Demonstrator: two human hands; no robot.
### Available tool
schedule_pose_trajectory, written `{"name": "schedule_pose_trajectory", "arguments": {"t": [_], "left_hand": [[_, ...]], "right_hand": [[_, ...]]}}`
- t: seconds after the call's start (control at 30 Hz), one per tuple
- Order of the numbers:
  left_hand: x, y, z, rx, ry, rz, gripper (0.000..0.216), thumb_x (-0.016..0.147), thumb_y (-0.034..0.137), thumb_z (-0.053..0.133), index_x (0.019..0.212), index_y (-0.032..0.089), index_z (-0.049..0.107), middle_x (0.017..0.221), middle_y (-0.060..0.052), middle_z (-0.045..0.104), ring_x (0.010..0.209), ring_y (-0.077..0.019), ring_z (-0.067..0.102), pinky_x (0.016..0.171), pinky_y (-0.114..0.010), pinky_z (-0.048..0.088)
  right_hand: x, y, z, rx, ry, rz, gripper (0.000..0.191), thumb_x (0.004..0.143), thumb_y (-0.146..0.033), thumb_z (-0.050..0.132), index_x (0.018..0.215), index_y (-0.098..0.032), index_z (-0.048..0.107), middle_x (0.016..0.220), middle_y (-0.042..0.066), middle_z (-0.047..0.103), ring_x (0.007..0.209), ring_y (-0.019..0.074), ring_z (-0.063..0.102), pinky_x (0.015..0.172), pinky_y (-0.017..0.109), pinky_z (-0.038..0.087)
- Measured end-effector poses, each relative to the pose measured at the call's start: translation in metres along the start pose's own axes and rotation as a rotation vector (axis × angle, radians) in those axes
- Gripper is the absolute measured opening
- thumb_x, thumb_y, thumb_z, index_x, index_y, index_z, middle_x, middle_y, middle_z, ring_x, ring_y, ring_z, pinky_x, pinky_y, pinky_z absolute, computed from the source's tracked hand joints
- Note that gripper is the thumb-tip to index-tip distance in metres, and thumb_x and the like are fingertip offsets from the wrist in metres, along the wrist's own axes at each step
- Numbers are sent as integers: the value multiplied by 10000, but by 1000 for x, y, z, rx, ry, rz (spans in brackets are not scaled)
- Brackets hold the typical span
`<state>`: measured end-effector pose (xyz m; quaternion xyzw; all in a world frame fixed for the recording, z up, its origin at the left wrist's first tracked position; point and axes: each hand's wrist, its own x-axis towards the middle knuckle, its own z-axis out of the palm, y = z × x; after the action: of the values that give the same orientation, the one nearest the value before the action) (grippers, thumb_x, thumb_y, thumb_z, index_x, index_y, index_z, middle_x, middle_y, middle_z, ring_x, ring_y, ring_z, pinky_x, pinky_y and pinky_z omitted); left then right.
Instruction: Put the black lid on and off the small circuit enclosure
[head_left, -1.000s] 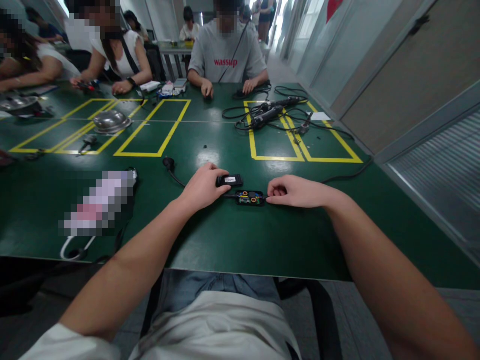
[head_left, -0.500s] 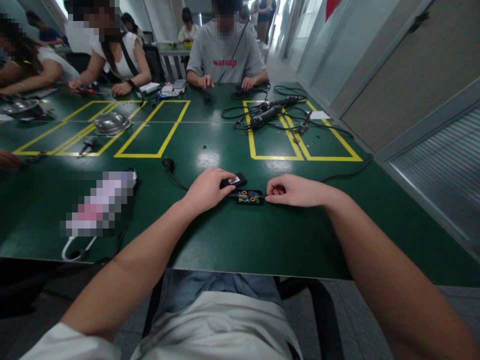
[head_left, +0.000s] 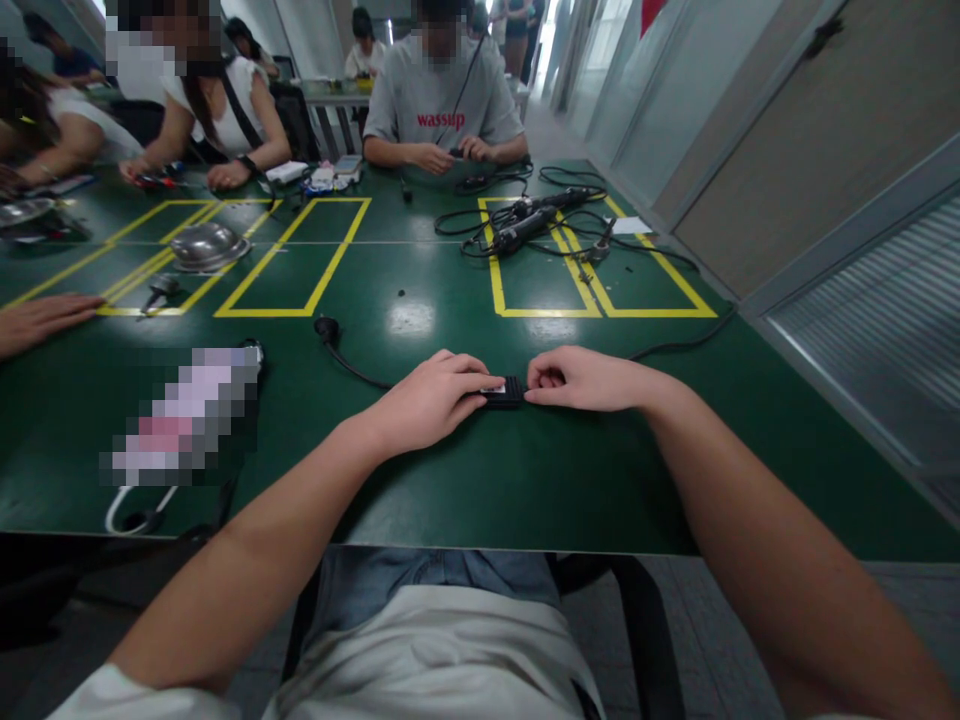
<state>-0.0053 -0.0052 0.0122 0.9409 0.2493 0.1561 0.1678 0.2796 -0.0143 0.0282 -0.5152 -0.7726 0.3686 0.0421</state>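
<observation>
In the head view a small black plastic cover (head_left: 513, 391) with a white label lies over the housing of a power adapter, whose circuit board is now hidden. My left hand (head_left: 431, 400) grips the cover from the left, thumb at the near side and fingers across the top. At the housing's right end my right hand (head_left: 581, 380) is closed in a pinch on the black cable (head_left: 667, 351), which runs out behind the wrist to the right. A black plug (head_left: 327, 328) on its cord (head_left: 358, 371) lies to the left of my left hand.
A phone-like blurred item (head_left: 187, 405) with a white loop lies at left. Beyond are a metal bowl (head_left: 208, 246), yellow tape rectangles (head_left: 292, 313) and black tools with tangled cords (head_left: 525, 230). A co-worker's hand (head_left: 49, 322) rests at the left edge; another person sits opposite.
My left hand has moved the cover right and down onto the housing, covering the circuit board. My right hand stays at the cable end. A co-worker's hand at left has reached farther in.
</observation>
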Motion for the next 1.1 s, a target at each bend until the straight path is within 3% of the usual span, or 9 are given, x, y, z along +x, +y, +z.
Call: {"name": "schedule_pose_trajectory", "arguments": {"t": [0.47, 0.77, 1.1], "left_hand": [[4, -3, 5, -49, -6, -60, 344, 1086, 249, 695, 1415, 241, 798, 1330, -117, 790, 1251, -286, 703, 1153, -481, 551], [4, -3, 8, -46, 5, -50, 344, 1085, 260, 696, 1422, 246, 767, 1336, -110, 789, 1264, -282, 707, 1161, -472, 531], [4, 0, 6, -30, -24, -57, 361, 1097, 263, 676, 1452, 218, 723, 1358, -126, 791, 1275, -291, 703, 1158, -472, 526]], "right_hand": [[4, 4, 2, 19, 11, -39, 378, 871, -595, 720, 934, -222, 728, 782, 1, 622, 702, 183, 531, 672, 339, 393], [4, 5, 6, 4, 29, -98, 269, 865, -485, 708, 928, -224, 690, 813, -1, 607, 722, 181, 512, 700, 337, 399], [3, 2, 6, -14, 49, -94, 258, 858, -483, 710, 908, -232, 674, 828, 2, 601, 733, 186, 518, 708, 340, 400]]}}
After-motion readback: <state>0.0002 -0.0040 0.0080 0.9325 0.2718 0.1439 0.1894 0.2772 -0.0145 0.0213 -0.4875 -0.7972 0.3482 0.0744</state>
